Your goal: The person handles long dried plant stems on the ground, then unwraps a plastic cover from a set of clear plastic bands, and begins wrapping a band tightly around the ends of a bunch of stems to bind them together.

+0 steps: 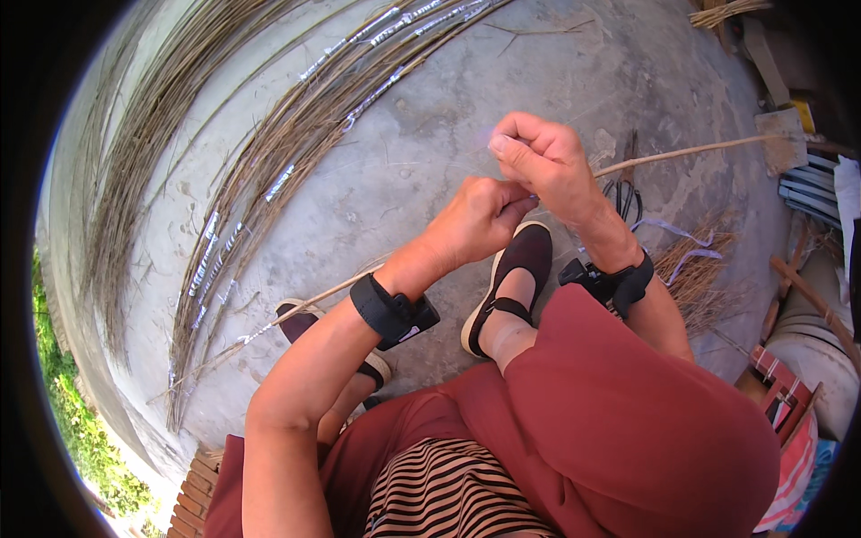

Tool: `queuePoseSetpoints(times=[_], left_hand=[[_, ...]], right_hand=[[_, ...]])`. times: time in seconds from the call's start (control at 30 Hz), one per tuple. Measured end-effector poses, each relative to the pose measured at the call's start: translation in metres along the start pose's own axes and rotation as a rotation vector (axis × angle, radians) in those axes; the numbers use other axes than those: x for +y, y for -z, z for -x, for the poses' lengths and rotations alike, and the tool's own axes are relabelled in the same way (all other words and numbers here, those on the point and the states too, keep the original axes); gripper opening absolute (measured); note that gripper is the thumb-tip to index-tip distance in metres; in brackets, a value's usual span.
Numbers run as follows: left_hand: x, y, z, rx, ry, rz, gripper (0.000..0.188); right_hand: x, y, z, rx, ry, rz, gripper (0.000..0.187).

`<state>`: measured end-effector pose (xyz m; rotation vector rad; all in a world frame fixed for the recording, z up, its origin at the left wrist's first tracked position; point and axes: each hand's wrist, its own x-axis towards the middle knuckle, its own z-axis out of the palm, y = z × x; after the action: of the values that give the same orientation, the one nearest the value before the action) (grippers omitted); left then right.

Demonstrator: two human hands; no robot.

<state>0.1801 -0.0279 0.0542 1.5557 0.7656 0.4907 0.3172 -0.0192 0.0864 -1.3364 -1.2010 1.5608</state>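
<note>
A long thin stick point(682, 158) crosses in front of me from lower left to upper right, passing behind my hands. My left hand point(480, 220) is closed around it, its fingertips pressed together close under my right hand. White strip is wrapped around the stick's left part point(256, 335). My right hand point(543, 161) is raised just above, thumb and forefinger pinched together. A faint thin clear strand point(390, 164) arcs over the floor toward that pinch; its end is hidden in the fingers.
Long bundles of thin sticks point(166, 117) lie on the concrete floor at left, some wrapped with white strip point(206, 255). Dark-handled scissors point(625, 197) and a heap of brown twigs point(695, 269) with pale ribbon lie at right. My dark shoes point(525, 260) are below my hands.
</note>
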Motion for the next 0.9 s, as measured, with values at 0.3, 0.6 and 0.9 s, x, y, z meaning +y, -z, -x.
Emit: queuePoseSetpoints(times=[0.3, 0.6, 0.9], left_hand=[[-0.017, -0.004, -0.002, 0.029, -0.036, -0.180, 0.008], [-0.014, 0.009, -0.017, 0.157, 0.098, 0.055, 0.018], [-0.013, 0.013, -0.023, 0.188, 0.176, 0.147, 0.022]], right_hand=[[0.010, -0.010, 0.003, 0.030, 0.162, 0.142, 0.009], [0.014, -0.011, 0.039, 0.145, 0.347, 0.347, 0.007], [0.046, -0.005, 0.054, 0.386, -0.207, -0.814, 0.012]])
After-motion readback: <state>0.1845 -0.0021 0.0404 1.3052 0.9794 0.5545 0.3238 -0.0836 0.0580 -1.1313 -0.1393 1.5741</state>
